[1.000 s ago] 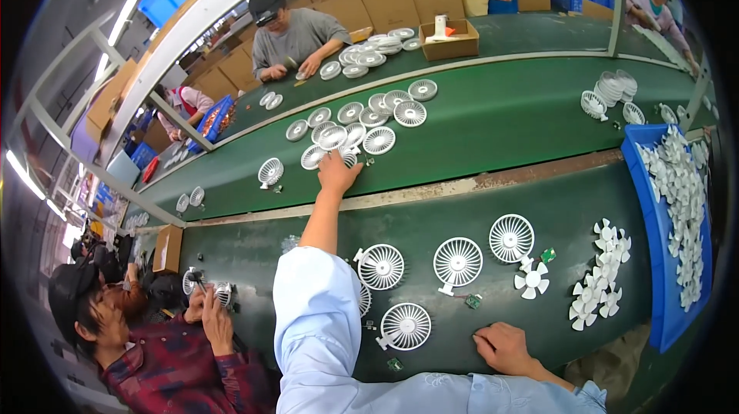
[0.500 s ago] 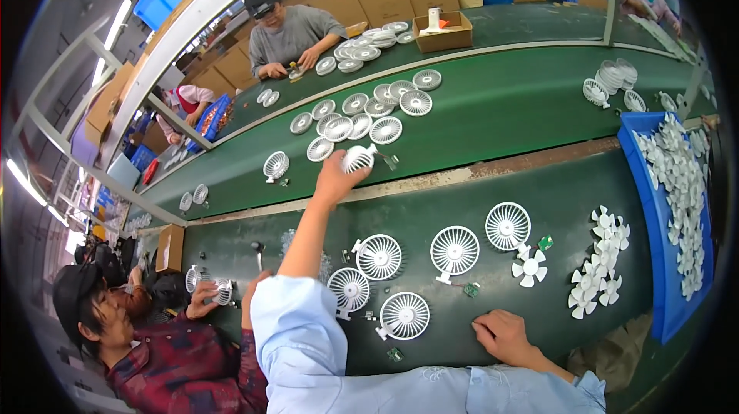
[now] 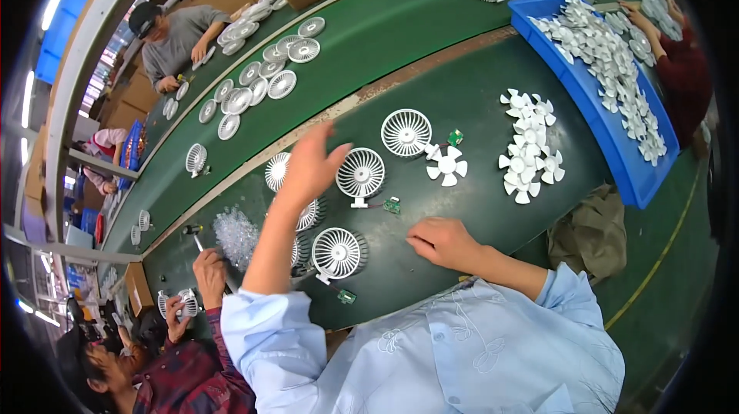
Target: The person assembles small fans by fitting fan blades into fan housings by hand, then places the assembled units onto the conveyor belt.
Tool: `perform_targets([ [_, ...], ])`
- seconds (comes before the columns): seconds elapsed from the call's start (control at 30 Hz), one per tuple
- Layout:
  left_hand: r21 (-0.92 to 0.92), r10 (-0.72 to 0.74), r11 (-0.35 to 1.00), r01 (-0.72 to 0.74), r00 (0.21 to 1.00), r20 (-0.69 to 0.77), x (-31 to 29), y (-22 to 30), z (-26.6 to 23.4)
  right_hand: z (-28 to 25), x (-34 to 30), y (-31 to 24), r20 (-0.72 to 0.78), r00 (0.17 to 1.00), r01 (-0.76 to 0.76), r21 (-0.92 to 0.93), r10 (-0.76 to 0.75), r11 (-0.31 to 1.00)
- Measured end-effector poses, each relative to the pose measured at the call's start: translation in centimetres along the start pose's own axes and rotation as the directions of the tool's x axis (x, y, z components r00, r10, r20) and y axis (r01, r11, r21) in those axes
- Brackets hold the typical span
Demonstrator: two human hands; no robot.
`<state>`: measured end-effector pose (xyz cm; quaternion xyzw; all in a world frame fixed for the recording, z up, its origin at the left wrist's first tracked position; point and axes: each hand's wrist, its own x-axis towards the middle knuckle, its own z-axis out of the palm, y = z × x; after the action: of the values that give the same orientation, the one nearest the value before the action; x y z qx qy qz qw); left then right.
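We log a matte green desk point(image 3: 477, 198) below. At two o'clock from our right hand point(image 3: 446, 245), a blue plastic tray point(image 3: 604, 137) heaped with white plastic fan blades point(image 3: 631, 110), probably set there for easy reach. Our left hand point(image 3: 306, 171), ten o'clock, hangs near white, round, slatted fan housings point(image 3: 360, 173); fingers partly spread, nothing visible in them. Right fingers loosely curled on the desk; holding anything, we cannot tell. Small green circuit boards point(image 3: 392, 205) sit beside housings, seemingly tethered by thin wires point(image 3: 375, 205).

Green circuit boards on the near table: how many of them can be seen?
3: one board behind the lone propeller, another beside the middle fan housing's stem, the third below the nearest fan housing. The left forearm may hide more.
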<state>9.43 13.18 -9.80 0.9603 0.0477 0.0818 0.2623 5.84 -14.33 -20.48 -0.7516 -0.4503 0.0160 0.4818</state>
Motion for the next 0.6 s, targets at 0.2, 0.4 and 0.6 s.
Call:
perform_targets([
  [0.2, 0.23, -0.07, 0.972, 0.04, 0.99, 0.124, 5.1, 2.3, 7.5, -0.6, 0.4, -1.4, 0.038, 0.997, -0.077, 0.139, 0.073, 0.987],
  [0.4, 0.032, -0.127, 0.991, 0.132, 0.986, -0.11, 3.1, 2.6, 5.5, -6.4, 3.6, 0.6, -0.171, 0.984, 0.002, -0.313, -0.058, 0.95],
  [0.6, -0.906, -0.424, 0.355, 0.232, 0.903, 0.065, -5.7, 5.9, 3.2, -6.8, 5.0, 2.6, 0.127, 0.952, -0.17, -0.542, 0.28, 0.823],
])
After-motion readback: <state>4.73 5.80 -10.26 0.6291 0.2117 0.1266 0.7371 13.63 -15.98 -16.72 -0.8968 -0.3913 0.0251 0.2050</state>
